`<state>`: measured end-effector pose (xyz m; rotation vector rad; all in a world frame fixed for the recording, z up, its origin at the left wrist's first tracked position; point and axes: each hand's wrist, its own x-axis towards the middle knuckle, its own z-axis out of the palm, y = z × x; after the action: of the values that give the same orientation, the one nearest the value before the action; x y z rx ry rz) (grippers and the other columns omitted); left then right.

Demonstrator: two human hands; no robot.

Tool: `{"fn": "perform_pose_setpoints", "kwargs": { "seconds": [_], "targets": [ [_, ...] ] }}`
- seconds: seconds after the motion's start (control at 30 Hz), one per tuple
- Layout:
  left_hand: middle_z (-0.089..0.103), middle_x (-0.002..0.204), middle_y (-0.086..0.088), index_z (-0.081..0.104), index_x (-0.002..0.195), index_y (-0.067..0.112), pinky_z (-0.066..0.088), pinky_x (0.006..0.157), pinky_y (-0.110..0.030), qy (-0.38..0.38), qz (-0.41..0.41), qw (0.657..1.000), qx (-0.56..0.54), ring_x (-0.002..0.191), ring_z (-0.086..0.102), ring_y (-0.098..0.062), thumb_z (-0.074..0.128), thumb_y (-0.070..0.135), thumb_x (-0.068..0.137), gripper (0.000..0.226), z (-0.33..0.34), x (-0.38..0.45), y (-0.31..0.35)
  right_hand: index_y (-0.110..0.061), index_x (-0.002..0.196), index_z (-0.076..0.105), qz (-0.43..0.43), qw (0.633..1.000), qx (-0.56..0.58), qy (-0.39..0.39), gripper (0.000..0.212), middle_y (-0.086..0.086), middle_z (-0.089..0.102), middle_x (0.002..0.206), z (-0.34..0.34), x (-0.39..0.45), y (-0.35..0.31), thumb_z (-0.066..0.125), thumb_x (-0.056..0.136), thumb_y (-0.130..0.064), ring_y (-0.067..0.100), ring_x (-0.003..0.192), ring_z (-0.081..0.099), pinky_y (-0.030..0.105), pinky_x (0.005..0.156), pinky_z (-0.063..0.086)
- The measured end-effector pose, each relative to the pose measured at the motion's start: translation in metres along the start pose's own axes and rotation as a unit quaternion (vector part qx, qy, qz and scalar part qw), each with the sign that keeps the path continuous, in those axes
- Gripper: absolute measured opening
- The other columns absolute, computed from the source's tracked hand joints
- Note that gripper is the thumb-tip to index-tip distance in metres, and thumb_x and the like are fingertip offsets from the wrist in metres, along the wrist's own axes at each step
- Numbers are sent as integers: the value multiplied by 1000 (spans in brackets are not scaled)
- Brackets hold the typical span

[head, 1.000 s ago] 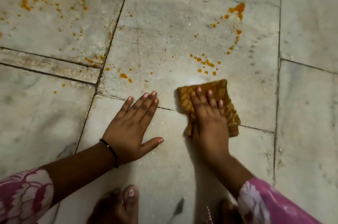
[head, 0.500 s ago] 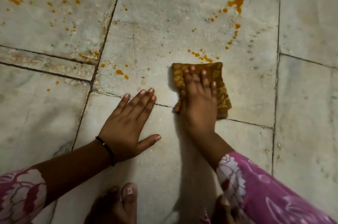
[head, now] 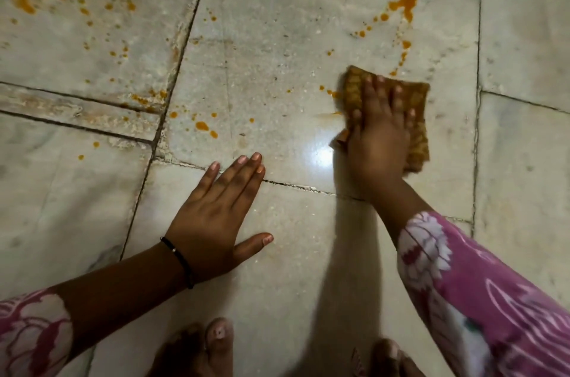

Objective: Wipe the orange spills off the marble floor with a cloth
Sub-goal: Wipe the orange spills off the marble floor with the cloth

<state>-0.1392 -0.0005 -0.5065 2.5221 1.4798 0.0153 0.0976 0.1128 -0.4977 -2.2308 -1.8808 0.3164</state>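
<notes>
A folded brown-yellow cloth (head: 420, 117) lies flat on the marble floor (head: 277, 68), right of centre. My right hand (head: 377, 136) presses down on it with fingers spread over the top. My left hand (head: 212, 219) rests flat on the floor, palm down, fingers together and thumb out, holding nothing. Orange spills show as a large blotch (head: 404, 5) above the cloth, small drops (head: 331, 92) just left of it, drops (head: 203, 127) near the tile joint, and scattered spots (head: 27, 3) at the top left. A faint orange smear (head: 328, 114) trails from the cloth's left edge.
Dark grout lines and a cracked joint (head: 172, 105) cross the tiles. A bare foot (head: 212, 349) shows at the bottom edge, and toes (head: 385, 355) of another to the right. A bright light reflection (head: 320, 156) sits beside my right wrist.
My right hand has slid the cloth forward and to the right, over the drops that lay just ahead of it. The left hand has stayed planted.
</notes>
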Motion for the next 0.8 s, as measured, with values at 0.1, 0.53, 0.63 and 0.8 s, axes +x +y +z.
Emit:
{"fn": "perform_pose_setpoints", "kwargs": {
  "seconds": [0.1,0.53,0.63,0.8],
  "targets": [
    [18,157,-12,25,147,4,17,116,-47,-3,0,1000,-2,145,16,-23,35,63,88,85,-1,1,0,-21,147,33,-116,993,8,-31,59,1,28,156,12,2,-32,46,90,-20,26,145,16,42,115,4],
    [15,158,-10,22,148,5,13,117,-44,-9,5,1000,-22,146,12,-22,31,63,89,84,1,0,-3,-23,150,25,-7,998,19,-61,58,-3,16,159,-7,1,-27,33,93,-34,22,147,4,44,117,-2],
    [14,157,-16,21,147,0,16,116,-48,25,-10,1000,0,146,12,-27,35,62,88,87,1,-5,-7,-22,150,23,-124,988,14,-95,57,-1,15,159,8,12,-68,41,97,-21,23,147,4,42,116,-2],
    [15,155,-24,22,145,-6,16,114,-56,64,-101,993,-10,144,15,-35,31,61,90,87,-1,-13,-13,-23,147,32,-388,899,-48,-197,61,-1,28,155,-10,-5,-31,45,87,-23,22,143,20,46,114,13]
  ]
}}
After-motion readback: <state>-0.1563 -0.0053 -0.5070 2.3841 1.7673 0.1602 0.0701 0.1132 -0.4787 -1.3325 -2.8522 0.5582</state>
